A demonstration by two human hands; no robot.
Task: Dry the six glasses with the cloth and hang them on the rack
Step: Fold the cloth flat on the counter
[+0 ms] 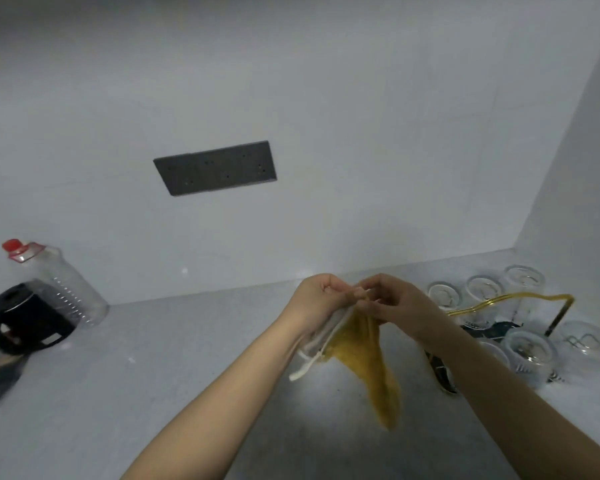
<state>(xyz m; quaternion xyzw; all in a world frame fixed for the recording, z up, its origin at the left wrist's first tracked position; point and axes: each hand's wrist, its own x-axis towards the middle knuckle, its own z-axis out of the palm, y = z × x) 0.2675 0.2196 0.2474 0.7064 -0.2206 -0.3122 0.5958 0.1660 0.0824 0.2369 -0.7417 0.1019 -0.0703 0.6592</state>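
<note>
Far left on the counter [187,358] I see a black kettle [25,320] beside a clear bottle [63,285]. Mid-frame, my left hand [317,299] and right hand [392,299] meet, fingers pinched on the top edge of the yellow cloth [364,355], which hangs down over the counter. Right: six glasses [529,351] stand around the rack [520,301], none hung.

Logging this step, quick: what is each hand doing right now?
Left hand: fingers curled, pinching the top edge of the yellow cloth.
Right hand: fingers curled, pinching the same cloth beside the left.
</note>
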